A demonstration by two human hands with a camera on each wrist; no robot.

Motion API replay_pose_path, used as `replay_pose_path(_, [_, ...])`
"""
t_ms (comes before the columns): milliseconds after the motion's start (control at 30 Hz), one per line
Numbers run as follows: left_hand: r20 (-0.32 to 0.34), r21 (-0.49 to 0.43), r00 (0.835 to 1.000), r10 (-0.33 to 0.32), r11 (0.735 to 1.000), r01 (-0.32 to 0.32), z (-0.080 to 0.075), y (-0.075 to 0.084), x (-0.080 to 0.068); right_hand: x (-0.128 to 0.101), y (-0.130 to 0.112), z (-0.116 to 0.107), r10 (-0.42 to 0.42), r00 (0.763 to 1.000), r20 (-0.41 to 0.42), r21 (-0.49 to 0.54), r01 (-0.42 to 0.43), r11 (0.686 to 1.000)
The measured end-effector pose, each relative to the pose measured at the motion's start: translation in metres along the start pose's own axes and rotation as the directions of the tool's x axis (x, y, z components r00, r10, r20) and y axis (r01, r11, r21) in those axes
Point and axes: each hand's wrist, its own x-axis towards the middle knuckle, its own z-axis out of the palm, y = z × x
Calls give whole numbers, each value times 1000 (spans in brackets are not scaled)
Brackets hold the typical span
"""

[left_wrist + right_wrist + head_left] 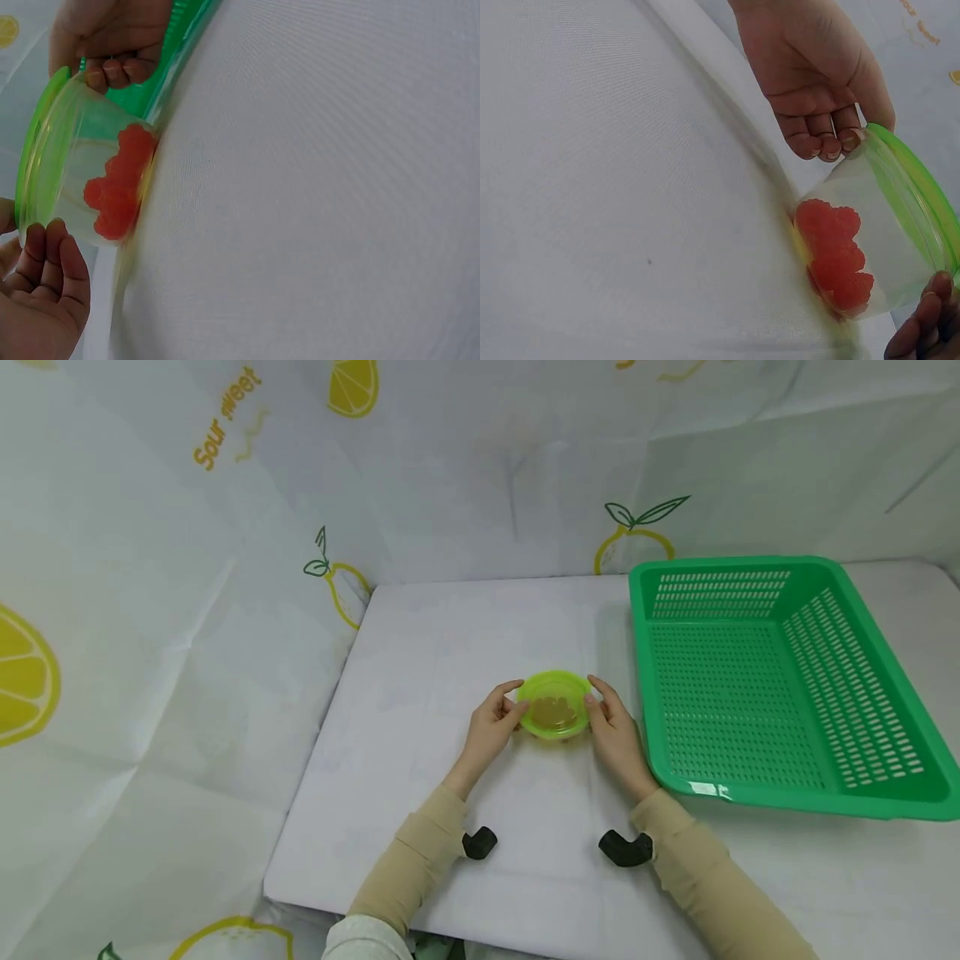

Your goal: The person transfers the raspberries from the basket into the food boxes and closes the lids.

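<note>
A clear round plastic tub (105,142) with a lime-green lid (555,703) is between both hands, its base right at the white tabletop. Inside, at the bottom, lie several red, bumpy pieces like raspberries (834,255). On the left side, my left hand (492,720) pinches the lid's rim, thumb on top and fingers beneath. My right hand (617,735) grips the opposite side of the rim in the same way. Both wrist views show the curled fingers just under the lid's edge.
A large green plastic basket (787,797) with slotted walls stands on the right of the white-covered table (420,660), close beside my right hand. Behind and to the left hangs a white sheet with lemon prints (465,485).
</note>
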Motion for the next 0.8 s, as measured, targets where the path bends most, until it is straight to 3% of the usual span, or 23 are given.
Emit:
replay_pose_path(167, [-1, -41, 1000, 0, 999, 0, 0, -1, 2, 1, -1, 3, -15, 1000, -21, 38, 16, 999])
replay_pose_path(433, [-19, -47, 1000, -7, 999, 7, -1, -4, 2, -3, -1, 7, 46, 999, -22, 9, -46, 999])
replay_pose_path(633, [-107, 40, 993, 40, 999, -36, -7, -7, -1, -12, -11, 11, -106, 990, -89, -72, 100, 992])
replay_pose_path(800, [-204, 165, 965, 166, 977, -133, -14, 5, 1, -25, -35, 14, -226, 973, -42, -134, 218, 967])
